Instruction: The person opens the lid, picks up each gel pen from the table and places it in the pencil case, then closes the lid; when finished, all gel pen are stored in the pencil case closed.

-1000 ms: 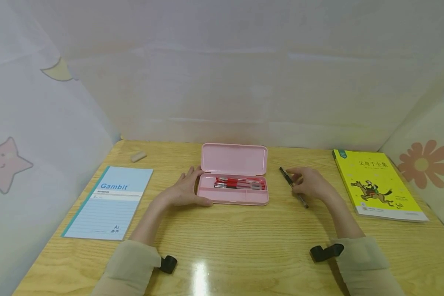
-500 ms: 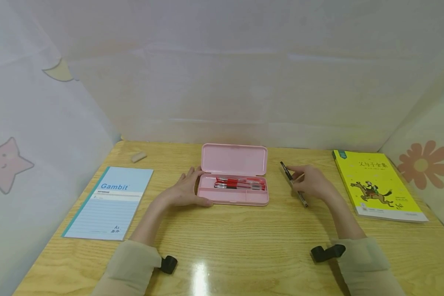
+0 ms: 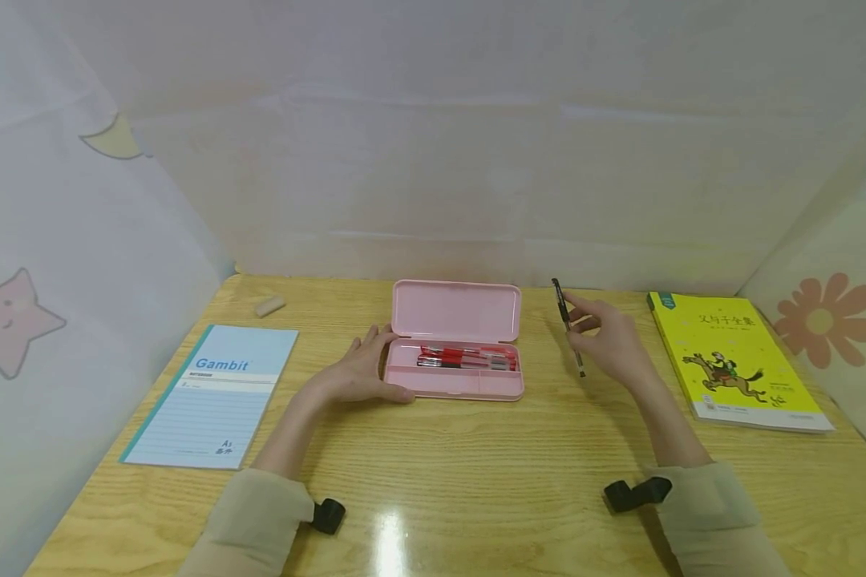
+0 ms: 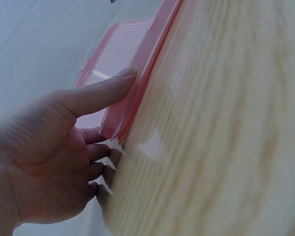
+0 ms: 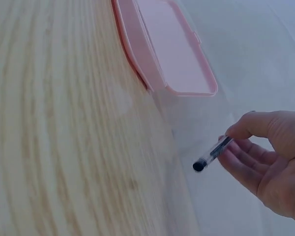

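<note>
A pink pencil case (image 3: 433, 385) lies with its lid raised at the middle of the table, with several red pens (image 3: 469, 358) in its rear compartment. My left hand (image 3: 354, 373) holds the case's left end, thumb along the front wall and fingers at the left side; the left wrist view shows the thumb (image 4: 108, 93) against the pink wall. To the right of the case, my right hand (image 3: 606, 340) pinches a black gel pen (image 3: 564, 308) between thumb and fingers. That pen is raised off the table and steeply tilted; the right wrist view shows its dark end (image 5: 200, 164).
A blue notebook (image 3: 212, 393) lies on the left, with a small beige eraser-like block (image 3: 270, 305) behind it. On the right lies a yellow book (image 3: 736, 361). Printed cloth walls (image 3: 433, 160) stand behind the wooden table (image 3: 462, 473) and at both sides.
My right hand has lifted the black gel pen from the table and turned it more upright, moving slightly away from me. The left hand and the pencil case have stayed put.
</note>
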A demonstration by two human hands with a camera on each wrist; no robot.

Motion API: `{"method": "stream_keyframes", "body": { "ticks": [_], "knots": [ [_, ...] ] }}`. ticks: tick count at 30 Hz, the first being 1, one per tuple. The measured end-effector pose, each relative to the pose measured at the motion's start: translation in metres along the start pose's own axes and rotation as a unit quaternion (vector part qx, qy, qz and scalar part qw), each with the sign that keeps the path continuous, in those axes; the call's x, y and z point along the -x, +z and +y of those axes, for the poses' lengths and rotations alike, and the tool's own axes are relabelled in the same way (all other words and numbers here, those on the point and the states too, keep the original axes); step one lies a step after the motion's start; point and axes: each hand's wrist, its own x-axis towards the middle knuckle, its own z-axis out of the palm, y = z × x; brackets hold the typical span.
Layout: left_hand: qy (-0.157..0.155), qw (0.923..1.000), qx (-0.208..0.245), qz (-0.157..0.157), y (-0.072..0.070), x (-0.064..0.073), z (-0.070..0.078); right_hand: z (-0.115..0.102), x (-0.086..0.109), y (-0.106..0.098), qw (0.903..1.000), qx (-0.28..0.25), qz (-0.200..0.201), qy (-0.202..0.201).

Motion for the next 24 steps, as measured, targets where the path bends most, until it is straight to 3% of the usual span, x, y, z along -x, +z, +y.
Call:
{"method": "stream_keyframes", "body": {
  "ticks": [4, 11, 24],
  "knots": [
    [-0.004, 1.0, -0.001, -0.001, 0.001, 0.0, 0.0, -0.006, -0.002, 0.004, 0.999, -0.03, 0.025, -0.023],
    [-0.007, 1.0, -0.004, -0.004, 0.001, 0.0, 0.0, -0.021, -0.008, 0.013, 0.9918, -0.112, 0.021, -0.057],
    [-0.008, 0.9999, -0.008, -0.001, -0.001, -0.001, -0.002, -0.062, -0.026, 0.04, 0.9865, -0.129, -0.019, -0.098]
  ]
}}
